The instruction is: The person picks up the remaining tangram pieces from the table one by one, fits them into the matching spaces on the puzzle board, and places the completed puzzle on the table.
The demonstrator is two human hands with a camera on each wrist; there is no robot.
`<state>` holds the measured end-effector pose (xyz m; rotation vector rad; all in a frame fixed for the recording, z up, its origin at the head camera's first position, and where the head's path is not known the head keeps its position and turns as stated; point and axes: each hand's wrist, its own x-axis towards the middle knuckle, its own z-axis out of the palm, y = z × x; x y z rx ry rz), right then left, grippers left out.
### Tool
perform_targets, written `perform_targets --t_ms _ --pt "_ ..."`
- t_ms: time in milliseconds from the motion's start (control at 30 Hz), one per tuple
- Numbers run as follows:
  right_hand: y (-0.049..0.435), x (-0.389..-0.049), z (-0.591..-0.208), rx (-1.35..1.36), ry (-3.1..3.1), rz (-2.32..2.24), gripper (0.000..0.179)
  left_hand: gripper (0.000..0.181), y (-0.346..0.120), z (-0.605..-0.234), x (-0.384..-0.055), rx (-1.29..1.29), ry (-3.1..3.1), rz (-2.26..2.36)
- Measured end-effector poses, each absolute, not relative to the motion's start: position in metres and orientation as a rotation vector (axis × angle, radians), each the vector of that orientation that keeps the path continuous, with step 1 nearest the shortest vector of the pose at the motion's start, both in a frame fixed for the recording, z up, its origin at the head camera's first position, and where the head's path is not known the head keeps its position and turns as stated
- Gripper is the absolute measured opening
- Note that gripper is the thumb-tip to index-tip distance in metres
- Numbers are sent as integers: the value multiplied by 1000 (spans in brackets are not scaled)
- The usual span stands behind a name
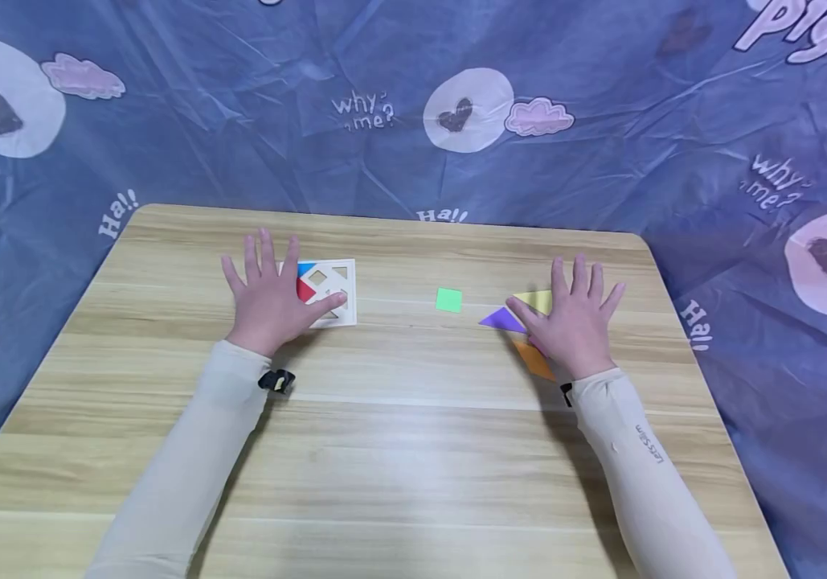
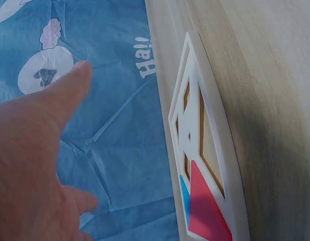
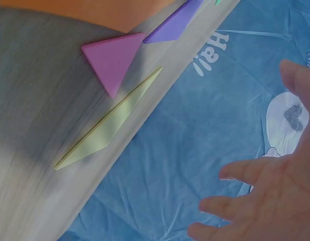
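My left hand (image 1: 264, 305) is spread out over the left part of a white tangram tray (image 1: 352, 293), hiding some of it. A red piece (image 2: 205, 206) and a blue piece (image 2: 184, 198) sit in the tray's slots, while other cut-outs show bare wood. Fingers also splayed, my right hand (image 1: 574, 326) is over a group of loose tangram pieces and grips none of them. Around it lie a purple triangle (image 1: 503, 320), a yellow piece (image 1: 538, 301) and an orange piece (image 1: 534, 360). A pink triangle (image 3: 114, 60), mostly covered in the head view, shows in the right wrist view.
Between the two hands, a green square (image 1: 449, 300) lies flat on the wooden table (image 1: 399, 450). Behind the table's far edge hangs a blue printed cloth (image 1: 297, 145), which also comes down along both sides.
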<state>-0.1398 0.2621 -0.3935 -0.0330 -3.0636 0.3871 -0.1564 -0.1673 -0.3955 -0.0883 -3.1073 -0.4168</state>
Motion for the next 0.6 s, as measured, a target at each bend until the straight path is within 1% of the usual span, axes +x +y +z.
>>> perform_targets --t_ms 267,600 --pt "260 -139 -396 8 -3048 418 107 124 -171 -396 -156 -167 -3118 -480" --pt "256 -137 -395 94 -3007 486 100 120 -186 -396 -159 -349 -3112 -601"
